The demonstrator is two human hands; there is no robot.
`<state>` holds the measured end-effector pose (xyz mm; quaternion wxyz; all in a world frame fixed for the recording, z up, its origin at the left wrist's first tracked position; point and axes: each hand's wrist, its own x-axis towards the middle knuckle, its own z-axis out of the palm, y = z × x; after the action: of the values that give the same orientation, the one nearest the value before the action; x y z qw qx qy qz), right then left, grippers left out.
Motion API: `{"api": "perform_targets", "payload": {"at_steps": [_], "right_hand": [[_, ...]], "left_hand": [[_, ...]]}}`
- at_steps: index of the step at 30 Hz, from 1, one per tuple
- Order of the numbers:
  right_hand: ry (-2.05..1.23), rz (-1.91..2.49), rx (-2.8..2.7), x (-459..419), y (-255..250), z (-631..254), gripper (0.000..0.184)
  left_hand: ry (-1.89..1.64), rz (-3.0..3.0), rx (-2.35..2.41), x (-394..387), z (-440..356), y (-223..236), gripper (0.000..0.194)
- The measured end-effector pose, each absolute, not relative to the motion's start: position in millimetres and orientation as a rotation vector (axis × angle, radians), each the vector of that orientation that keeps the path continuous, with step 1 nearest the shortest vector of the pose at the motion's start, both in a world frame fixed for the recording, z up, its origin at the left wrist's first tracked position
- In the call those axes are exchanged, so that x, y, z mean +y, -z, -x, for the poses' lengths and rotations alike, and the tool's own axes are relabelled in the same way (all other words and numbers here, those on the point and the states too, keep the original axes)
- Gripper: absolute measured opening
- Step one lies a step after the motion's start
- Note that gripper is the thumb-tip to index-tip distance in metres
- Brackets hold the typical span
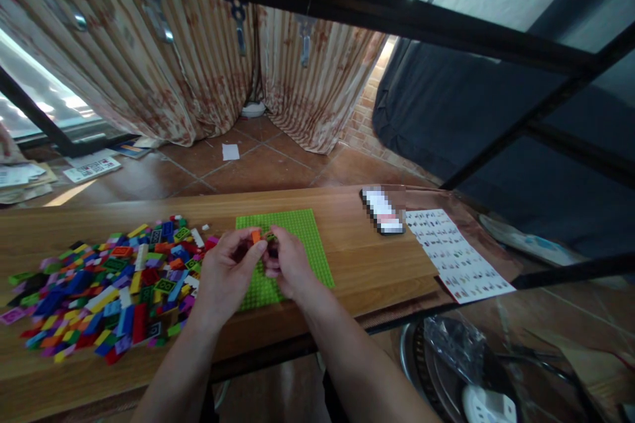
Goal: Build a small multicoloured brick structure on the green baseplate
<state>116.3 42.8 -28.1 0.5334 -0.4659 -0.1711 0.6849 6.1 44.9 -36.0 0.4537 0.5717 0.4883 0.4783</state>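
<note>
My left hand is closed, pinching an orange toy brick between thumb and forefinger. Close beside it, my right hand is closed too, its fingertips at a small greenish piece that they partly cover. Whether the two pieces touch, I cannot tell. Both hands are over a bright green studded baseplate on the wooden table. Left of my left hand spreads a large heap of mixed coloured bricks.
A phone lies on the table at the right, with a printed picture sheet beyond it. A dark metal bar crosses above, before curtains. A round dark object with clear plastic is at lower right.
</note>
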Motion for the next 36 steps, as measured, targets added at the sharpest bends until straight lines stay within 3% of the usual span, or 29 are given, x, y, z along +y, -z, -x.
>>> {"api": "perform_targets", "payload": {"at_steps": [5, 12, 20, 25, 36], "right_hand": [[-1.622, 0.979, -0.399, 43.2, 28.4, -119.0, 0.016], [-1.628, 1.000, -0.440, 41.5, 28.2, -119.4, 0.022], [-1.580, 0.978, -0.522, 39.1, 33.7, -123.8, 0.015], [-1.553, 0.989, -0.563, 38.3, 34.1, -122.8, 0.021], [-1.417, 1.155, -0.686, 38.9, 45.9, -119.2, 0.029]], "left_hand": [[-1.195, -1.373, 1.207, 43.0, -6.2, 32.0, 0.031], [-1.279, -1.214, 1.248, 43.3, -9.9, 32.3, 0.025], [-1.267, -0.819, 1.126, 40.8, -15.0, 31.0, 0.031], [-1.290, -0.785, 1.135, 40.5, -14.5, 30.7, 0.035], [-1.297, -0.848, 1.151, 41.9, -16.2, 35.2, 0.011]]}}
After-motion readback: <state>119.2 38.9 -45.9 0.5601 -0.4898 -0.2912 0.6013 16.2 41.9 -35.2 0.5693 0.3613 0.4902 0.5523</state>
